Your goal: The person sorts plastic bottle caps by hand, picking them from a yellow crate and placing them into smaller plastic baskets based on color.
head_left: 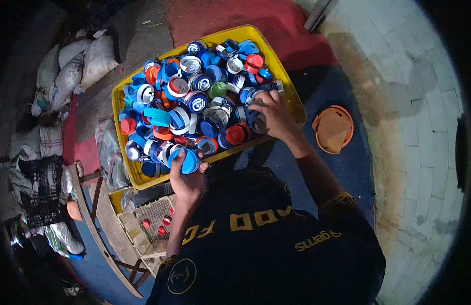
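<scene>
A yellow tray (pixel 124 161) is heaped with plastic bottle caps and lids, mostly blue and white, with some red, orange and green ones. At the tray's near edge, my left hand (pixel 189 184) is closed around a blue cap (pixel 187 161). My right hand (pixel 276 116) reaches into the right side of the heap, its fingers bent down among the caps. What those fingers grip, if anything, is hidden. Close to that hand lie a red cap (pixel 237 134) and a green cap (pixel 217 90).
An orange round piece (pixel 333 129) lies on the dark floor to the right, before a pale block wall (pixel 403 101). At lower left, a crate (pixel 136 221) holds several red caps beside a wooden frame (pixel 96 229). Stuffed sacks (pixel 99 62) lie at far left.
</scene>
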`<action>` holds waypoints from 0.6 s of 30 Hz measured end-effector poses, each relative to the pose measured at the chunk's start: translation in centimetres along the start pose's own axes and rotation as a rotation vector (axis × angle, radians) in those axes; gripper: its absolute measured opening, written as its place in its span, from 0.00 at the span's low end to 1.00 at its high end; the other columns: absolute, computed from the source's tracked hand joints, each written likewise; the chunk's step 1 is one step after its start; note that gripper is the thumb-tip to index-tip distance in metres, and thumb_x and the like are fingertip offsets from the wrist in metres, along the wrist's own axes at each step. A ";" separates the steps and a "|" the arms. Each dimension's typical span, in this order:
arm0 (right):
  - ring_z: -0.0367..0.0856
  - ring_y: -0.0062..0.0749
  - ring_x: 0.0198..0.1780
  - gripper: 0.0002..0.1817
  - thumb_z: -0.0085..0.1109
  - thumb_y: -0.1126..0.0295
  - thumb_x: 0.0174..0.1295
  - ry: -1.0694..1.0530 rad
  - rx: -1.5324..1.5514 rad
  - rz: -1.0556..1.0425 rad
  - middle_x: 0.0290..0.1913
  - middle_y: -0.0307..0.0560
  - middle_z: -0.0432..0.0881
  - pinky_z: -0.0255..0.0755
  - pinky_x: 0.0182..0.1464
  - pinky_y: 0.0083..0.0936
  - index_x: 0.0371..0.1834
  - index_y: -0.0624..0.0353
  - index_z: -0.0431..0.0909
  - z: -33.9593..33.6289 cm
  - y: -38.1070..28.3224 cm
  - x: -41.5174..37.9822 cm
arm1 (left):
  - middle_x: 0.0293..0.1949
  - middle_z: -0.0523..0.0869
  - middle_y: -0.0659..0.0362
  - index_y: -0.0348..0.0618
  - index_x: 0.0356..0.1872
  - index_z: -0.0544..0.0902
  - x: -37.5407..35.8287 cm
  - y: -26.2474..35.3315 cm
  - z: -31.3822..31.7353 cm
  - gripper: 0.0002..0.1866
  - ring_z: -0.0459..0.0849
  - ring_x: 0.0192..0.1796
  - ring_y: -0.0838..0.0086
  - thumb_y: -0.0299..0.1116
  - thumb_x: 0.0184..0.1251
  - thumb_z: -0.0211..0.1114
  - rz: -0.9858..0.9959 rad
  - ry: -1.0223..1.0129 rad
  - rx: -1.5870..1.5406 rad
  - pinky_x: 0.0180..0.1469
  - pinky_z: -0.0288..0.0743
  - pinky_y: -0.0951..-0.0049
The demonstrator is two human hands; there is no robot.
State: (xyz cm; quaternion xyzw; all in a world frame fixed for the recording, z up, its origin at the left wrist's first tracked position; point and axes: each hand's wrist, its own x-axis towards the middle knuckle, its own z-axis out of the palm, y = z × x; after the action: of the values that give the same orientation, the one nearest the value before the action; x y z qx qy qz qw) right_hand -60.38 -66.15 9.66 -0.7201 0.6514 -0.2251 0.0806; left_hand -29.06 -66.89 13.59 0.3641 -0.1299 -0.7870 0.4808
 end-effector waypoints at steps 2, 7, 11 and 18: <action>0.67 0.45 0.63 0.21 0.73 0.75 0.43 -0.015 0.005 -0.024 0.58 0.42 0.74 0.62 0.65 0.46 0.44 0.49 0.87 0.2 0.1 0.2 | 0.48 0.87 0.60 0.49 0.56 0.80 -0.7 -0.9 0.5 0.18 0.86 0.47 0.67 0.42 0.70 0.70 0.000 0.026 -0.020 0.37 0.86 0.65; 0.68 0.45 0.61 0.17 0.72 0.77 0.44 0.001 0.013 -0.049 0.56 0.42 0.75 0.62 0.62 0.44 0.40 0.49 0.86 -0.6 0.8 0.2 | 0.50 0.84 0.61 0.49 0.54 0.80 -1.8 -2.3 1.4 0.17 0.83 0.46 0.68 0.41 0.69 0.68 0.032 0.084 -0.028 0.42 0.82 0.65; 0.71 0.44 0.57 0.16 0.70 0.80 0.46 -0.034 0.021 -0.054 0.50 0.42 0.77 0.64 0.60 0.41 0.39 0.49 0.85 0.3 2.8 -0.3 | 0.48 0.84 0.60 0.50 0.58 0.79 -1.9 -2.6 1.1 0.20 0.84 0.46 0.66 0.39 0.68 0.70 0.026 0.076 -0.090 0.41 0.82 0.65; 0.74 0.48 0.53 0.16 0.72 0.79 0.44 0.058 0.072 0.012 0.45 0.44 0.78 0.68 0.57 0.43 0.36 0.53 0.80 -2.0 1.4 -0.4 | 0.49 0.84 0.60 0.49 0.59 0.79 -1.6 -1.7 0.8 0.20 0.84 0.47 0.66 0.38 0.68 0.69 0.073 0.101 -0.086 0.44 0.80 0.65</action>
State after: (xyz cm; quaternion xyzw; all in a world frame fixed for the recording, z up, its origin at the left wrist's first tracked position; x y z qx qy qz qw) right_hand -62.51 -65.58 10.79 -0.7061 0.6491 -0.2686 0.0889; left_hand -30.29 -64.74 13.92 0.3772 -0.0846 -0.7546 0.5302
